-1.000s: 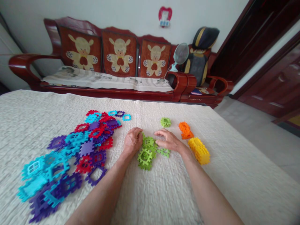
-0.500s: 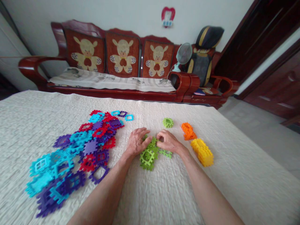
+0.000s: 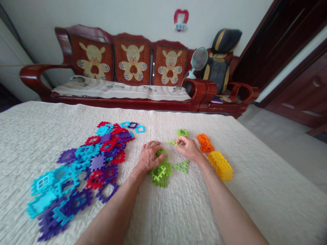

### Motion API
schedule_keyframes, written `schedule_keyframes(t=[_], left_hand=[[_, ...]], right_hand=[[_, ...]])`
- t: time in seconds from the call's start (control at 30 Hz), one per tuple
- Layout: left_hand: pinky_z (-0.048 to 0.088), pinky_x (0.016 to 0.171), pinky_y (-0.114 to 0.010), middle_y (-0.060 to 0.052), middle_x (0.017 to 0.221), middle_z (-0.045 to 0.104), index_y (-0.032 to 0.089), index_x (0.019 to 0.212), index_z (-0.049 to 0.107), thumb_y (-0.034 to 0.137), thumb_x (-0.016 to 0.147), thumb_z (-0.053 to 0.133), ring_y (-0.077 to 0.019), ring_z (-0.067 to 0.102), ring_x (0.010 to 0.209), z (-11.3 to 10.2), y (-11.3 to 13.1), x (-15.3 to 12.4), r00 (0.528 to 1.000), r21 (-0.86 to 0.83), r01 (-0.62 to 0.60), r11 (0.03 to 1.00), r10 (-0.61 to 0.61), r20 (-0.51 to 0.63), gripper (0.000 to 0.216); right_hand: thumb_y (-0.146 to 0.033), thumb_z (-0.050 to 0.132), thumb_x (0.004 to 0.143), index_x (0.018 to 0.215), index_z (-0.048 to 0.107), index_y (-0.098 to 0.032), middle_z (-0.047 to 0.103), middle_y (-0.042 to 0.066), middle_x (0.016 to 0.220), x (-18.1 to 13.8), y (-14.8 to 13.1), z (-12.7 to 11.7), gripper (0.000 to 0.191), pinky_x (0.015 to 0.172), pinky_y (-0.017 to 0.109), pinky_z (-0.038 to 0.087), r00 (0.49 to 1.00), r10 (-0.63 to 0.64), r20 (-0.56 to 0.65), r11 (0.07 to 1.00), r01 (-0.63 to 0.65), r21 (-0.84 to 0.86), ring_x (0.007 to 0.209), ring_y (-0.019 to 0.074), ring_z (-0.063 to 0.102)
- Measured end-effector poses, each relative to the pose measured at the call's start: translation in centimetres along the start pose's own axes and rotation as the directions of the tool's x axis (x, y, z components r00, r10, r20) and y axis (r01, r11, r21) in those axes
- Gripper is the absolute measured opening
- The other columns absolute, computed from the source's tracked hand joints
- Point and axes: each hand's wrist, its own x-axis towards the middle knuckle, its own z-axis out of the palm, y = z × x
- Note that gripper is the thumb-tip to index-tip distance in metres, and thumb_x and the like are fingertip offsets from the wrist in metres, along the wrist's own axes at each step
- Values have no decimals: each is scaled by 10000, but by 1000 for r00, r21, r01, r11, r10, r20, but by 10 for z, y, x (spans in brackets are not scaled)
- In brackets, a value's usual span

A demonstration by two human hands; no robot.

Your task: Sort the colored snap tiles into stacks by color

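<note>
Green tiles point(image 3: 160, 172) on cream quilted cover point(image 3: 178, 211), red wooden sofa point(image 3: 201, 92) behind.

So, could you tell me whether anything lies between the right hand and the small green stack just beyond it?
Nothing visible does. The right hand pinches a flat green piece; only bare cloth separates it from the small green stack. The orange stack sits aside to the right, and the left hand grips the green pile.

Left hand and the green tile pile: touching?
Touching. The head view shows the left hand pressed on top of the green tile pile, fingers curled over its upper pieces, with no gap between them.
</note>
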Motion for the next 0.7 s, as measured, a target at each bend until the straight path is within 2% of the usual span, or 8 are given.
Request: schedule_keyframes(t=[0.07, 0.13, 0.23, 0.33, 0.4, 0.57, 0.7], left_hand=[[365, 1002, -469, -72, 1263, 624, 255, 1021, 706, 460, 857, 574, -276, 504, 1224, 0, 0, 0, 1000, 0, -2, 1000, 2, 0, 294], [365, 1005, -472, -71, 1265, 623, 256, 1024, 704, 463, 856, 577, -278, 500, 1231, 1, -1, 0, 1000, 1, -4, 1000, 4, -2, 296], [364, 1011, -466, -69, 1271, 619, 255, 1033, 702, 478, 853, 579, -272, 499, 1234, 1, -2, 1, 1000, 1, -4, 1000, 4, 3, 312], [366, 1013, -455, -65, 1280, 614, 254, 1045, 700, 492, 854, 572, -261, 501, 1235, 1, -3, 1, 1000, 3, 1, 1000, -1, 19, 331], [367, 1013, -450, -64, 1281, 614, 254, 1053, 699, 494, 854, 570, -258, 499, 1237, 0, -2, 1, 1000, 8, 7, 1000, -8, 27, 337], [370, 1009, -452, -62, 1275, 619, 254, 1044, 700, 486, 855, 566, -258, 506, 1229, -1, -1, 0, 1000, 8, 12, 1000, -12, 20, 327], [368, 1015, -456, -68, 1276, 618, 252, 1054, 698, 490, 860, 555, -261, 505, 1231, 0, -2, 0, 1000, 5, 6, 1000, -6, 22, 339]], right_hand=[[-195, 556, 699, 755, 556, -208, 617, 11, 811, 0, 2, 1, 57, 788, 303, 442, 996, -86, 35, 993, 88, -76, 814, 170, 585], [-149, 552, 674, 770, 561, -207, 613, 26, 864, -2, 3, 2, 112, 815, 313, 445, 985, -113, 133, 982, 131, -137, 859, 180, 583], [-144, 605, 642, 909, 584, -201, 600, 48, 989, -6, 4, 1, 273, 869, 332, 455, 969, -62, 239, 975, 110, -193, 961, 200, 575], [-162, 651, 637, 1102, 565, -188, 573, 82, 1144, -8, 6, 1, 473, 975, 369, 426, 966, -10, 257, 972, 70, -226, 1109, 224, 540], [-159, 655, 646, 1166, 550, -172, 563, 102, 1195, -7, 7, 2, 531, 1014, 381, 406, 965, 3, 261, 969, 62, -239, 1157, 233, 522], [-145, 654, 656, 1142, 587, -166, 600, 101, 1154, -6, 9, 4, 491, 998, 387, 425, 969, -1, 245, 965, 66, -256, 1122, 238, 552], [-151, 642, 696, 1056, 637, -190, 633, 84, 1120, -6, 10, 4, 362, 971, 374, 439, 966, -83, 244, 963, 141, -231, 1082, 223, 577]])
